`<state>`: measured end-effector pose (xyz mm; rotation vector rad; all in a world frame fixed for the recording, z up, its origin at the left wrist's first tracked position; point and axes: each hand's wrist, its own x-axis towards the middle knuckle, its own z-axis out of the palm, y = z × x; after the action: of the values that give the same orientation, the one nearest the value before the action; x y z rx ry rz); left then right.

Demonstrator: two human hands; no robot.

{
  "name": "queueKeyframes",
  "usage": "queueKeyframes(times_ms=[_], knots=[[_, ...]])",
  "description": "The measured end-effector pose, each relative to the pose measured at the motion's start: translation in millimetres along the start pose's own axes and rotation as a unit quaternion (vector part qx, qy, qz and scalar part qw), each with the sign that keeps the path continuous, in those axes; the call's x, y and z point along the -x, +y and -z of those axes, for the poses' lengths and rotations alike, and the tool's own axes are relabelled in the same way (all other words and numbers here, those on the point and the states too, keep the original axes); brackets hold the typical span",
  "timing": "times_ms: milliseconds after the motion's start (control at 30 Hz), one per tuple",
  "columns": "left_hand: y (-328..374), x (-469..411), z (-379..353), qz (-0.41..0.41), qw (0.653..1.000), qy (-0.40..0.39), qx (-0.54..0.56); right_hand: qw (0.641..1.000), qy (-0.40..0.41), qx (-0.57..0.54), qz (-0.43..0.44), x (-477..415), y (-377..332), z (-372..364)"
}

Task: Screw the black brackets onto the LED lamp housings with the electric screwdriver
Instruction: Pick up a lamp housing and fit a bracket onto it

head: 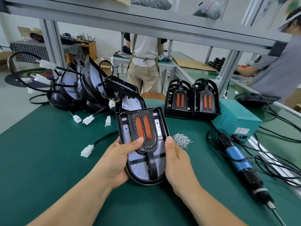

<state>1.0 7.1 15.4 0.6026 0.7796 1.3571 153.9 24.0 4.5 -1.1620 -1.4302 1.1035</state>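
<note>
LED lamp housing (145, 182) with black bracket (147, 146) laid inside, gripped at both edges by left hand (115, 160) and right hand (176, 160); screws (181, 140) and electric screwdriver (239, 162) lying to the right.

The electric screwdriver (241, 162) tip runs off the bottom edge; shelf items (207, 8) are blurred.

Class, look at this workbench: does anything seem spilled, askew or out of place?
The screws lie in a loose pile on the green mat, in no tray. At back left the lamp housings lean in a tumbled heap.
</note>
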Motion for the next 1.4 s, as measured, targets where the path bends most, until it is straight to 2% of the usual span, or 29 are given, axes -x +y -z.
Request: queueKeyframes(times_ms=[100,200,300,400,500,567,633,700,733,800,833,867,900,933,967,1033,1100,1200,1300,1400], knots=[[-1.6,-0.3,-0.6,0.001,1.000,-0.020,0.004,1.000,0.025,0.010,0.004,1.5,0.3,-0.7],[-9.8,3.8,-4.5,0.003,0.999,-0.029,-0.038,0.999,0.036,0.001,-0.010,1.4,-0.1,0.2],[-15.8,2.5,-4.9,-0.005,0.998,0.018,-0.058,0.999,-0.007,-0.018,-0.041,0.8,-1.8,2.0],[-13.4,0.2,-1.5,0.016,0.999,0.032,-0.040,0.997,-0.059,-0.001,-0.042,4.9,-6.4,4.5],[-5.2,5.6,2.3,0.086,0.995,-0.040,-0.022,0.996,-0.071,-0.009,-0.051,9.0,-10.4,9.1],[5.6,6.8,7.7,0.143,0.984,-0.101,0.044,0.993,-0.076,-0.072,-0.057,10.7,-12.8,14.2],[10.2,9.1,5.4,0.161,0.978,-0.113,0.064,0.982,-0.104,-0.149,-0.046,11.7,-15.7,18.0],[8.2,13.1,-7.6,0.114,0.975,-0.184,0.047,0.966,-0.158,-0.199,-0.034,13.4,-16.2,19.5],[12.2,16.6,-9.4,-0.007,0.984,-0.176,0.032,0.960,-0.189,-0.203,-0.028,15.4,-15.3,19.5],[17.0,10.4,-12.6,-0.097,0.948,-0.163,0.257,0.954,-0.237,-0.183,-0.023,19.3,-12.5,18.3],[22.0,7.3,-12.9,-0.190,0.937,-0.128,0.262,0.953,-0.249,-0.171,-0.023,21.3,-11.0,17.3],[27.0,14.7,-9.1,-0.254,0.915,-0.170,0.263,0.954,-0.250,-0.161,-0.026,23.1,-10.0,16.4],[28.5,15.8,-3.7,-0.267,0.911,-0.246,0.195,0.958,-0.242,-0.152,-0.035,24.5,-10.3,15.1],[30.6,7.4,-2.0,-0.262,0.935,-0.203,0.123,0.962,-0.231,-0.138,-0.043,25.6,-11.7,14.3],[39.0,1.9,9.6,-0.276,0.959,-0.060,0.023,0.968,-0.220,-0.113,-0.047,25.8,-14.1,13.8],[47.4,-8.5,43.3,-0.122,0.991,0.055,0.003,0.979,-0.199,-0.033,-0.043,24.0,-17.2,13.6],[48.2,-10.9,44.7,-0.064,0.991,0.110,-0.036,0.986,-0.156,0.032,-0.053,21.4,-15.4,12.7],[37.8,-5.5,27.3,0.010,0.995,0.061,-0.076,0.989,-0.118,0.033,-0.086,20.4,-11.7,10.3],[17.0,4.8,9.5,0.055,0.993,0.042,-0.099,0.987,-0.123,0.026,-0.104,18.4,-10.2,9.1],[2.3,5.5,9.3,0.050,0.990,0.052,-0.118,0.974,-0.133,0.163,-0.087,13.4,-14.3,20.8]])
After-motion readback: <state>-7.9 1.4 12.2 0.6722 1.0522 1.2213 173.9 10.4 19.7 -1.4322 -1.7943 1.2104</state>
